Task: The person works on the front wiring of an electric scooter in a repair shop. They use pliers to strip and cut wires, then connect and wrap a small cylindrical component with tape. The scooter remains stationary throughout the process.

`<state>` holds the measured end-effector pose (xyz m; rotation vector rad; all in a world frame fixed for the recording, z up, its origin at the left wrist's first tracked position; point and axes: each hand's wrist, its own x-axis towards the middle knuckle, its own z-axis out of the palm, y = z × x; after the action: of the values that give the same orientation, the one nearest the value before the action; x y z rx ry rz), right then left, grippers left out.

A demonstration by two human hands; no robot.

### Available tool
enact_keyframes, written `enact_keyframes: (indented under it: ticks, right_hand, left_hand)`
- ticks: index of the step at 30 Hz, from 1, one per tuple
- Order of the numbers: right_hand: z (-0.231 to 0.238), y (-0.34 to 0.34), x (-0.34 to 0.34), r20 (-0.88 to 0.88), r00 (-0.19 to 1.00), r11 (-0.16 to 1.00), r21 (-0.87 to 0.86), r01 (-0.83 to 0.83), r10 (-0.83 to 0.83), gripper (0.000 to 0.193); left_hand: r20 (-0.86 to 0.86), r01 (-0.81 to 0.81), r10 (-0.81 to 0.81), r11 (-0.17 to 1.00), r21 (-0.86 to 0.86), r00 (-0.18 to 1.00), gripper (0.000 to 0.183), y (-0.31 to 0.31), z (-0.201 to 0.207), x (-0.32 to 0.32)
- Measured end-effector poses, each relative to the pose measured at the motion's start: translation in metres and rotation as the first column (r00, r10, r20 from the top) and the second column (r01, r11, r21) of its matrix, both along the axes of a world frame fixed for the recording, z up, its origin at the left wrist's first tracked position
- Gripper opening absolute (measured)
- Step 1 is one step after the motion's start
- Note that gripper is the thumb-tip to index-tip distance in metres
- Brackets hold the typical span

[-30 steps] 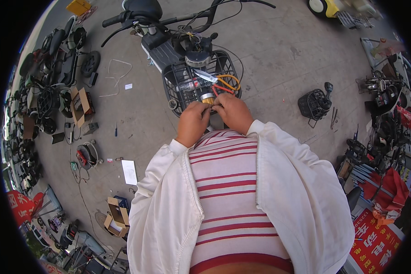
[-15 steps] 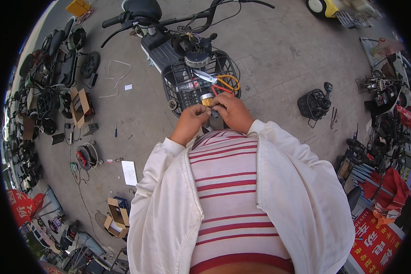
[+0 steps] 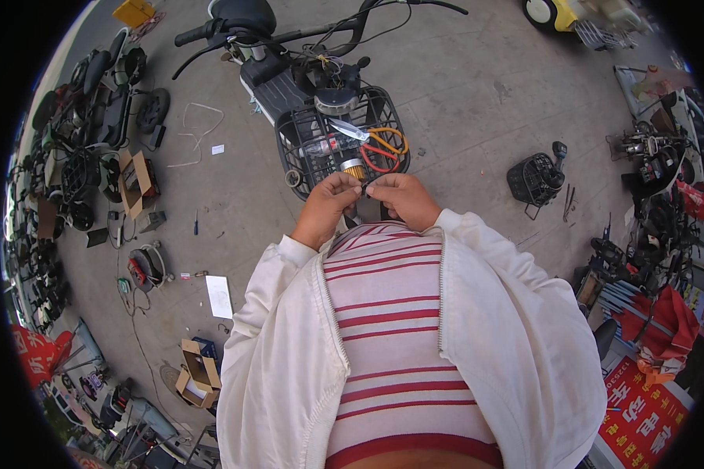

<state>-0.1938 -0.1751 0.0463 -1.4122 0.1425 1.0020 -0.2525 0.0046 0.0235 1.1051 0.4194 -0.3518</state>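
My left hand (image 3: 326, 207) and my right hand (image 3: 403, 199) meet just in front of my chest, fingertips pinched together on a thin dark wire (image 3: 364, 187) stretched between them. Directly beyond them is the black wire basket (image 3: 299, 137) of an electric scooter (image 3: 285, 74). In the basket lie orange-handled pliers (image 3: 383, 152), a small yellow cylindrical part (image 3: 355, 170), a clear plastic bottle (image 3: 325, 146) and a silvery tool (image 3: 350, 131). What the wire joins to is hidden by my fingers.
A loose black basket (image 3: 533, 180) with a handlebar part lies on the concrete at right. Open cardboard boxes (image 3: 135, 181) and scooter parts line the left side. A white paper sheet (image 3: 219, 295) and a cable reel (image 3: 145, 266) lie at lower left. Red signs and parts crowd the right edge.
My hands have shifted slightly and drawn a little apart, with the wire now pulled taut between the fingertips. Everything else stays put.
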Motion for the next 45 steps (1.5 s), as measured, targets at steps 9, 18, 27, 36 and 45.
enact_keyframes:
  ticks: [9,18,27,36,45]
  right_hand:
    - [-0.004,-0.006,0.001,-0.419,0.900,0.961,0.178,0.212,-0.121,0.013]
    - [-0.011,0.002,-0.006,0.499,0.861,0.988,-0.058,0.140,-0.092,0.020]
    - [-0.016,0.006,-0.006,0.524,0.844,0.990,-0.131,-0.048,0.110,0.018]
    - [-0.019,0.008,-0.006,0.583,0.803,0.984,-0.178,-0.022,0.124,0.014]
    - [-0.028,0.007,-0.005,0.567,0.811,0.982,-0.181,-0.045,0.142,0.013]
  left_hand:
    - [0.212,-0.001,-0.097,0.907,0.420,0.973,0.011,-0.012,0.005,-0.005]
    - [0.095,-0.019,-0.018,0.926,0.378,0.995,0.010,-0.010,0.000,-0.004]
    - [0.088,-0.008,-0.017,0.962,0.271,0.996,0.012,-0.009,-0.016,-0.007]
    - [0.022,-0.041,0.038,0.991,0.129,0.999,0.012,-0.013,-0.001,-0.006]
    - [-0.063,-0.031,0.035,0.997,0.073,0.997,0.012,-0.007,-0.006,-0.005]
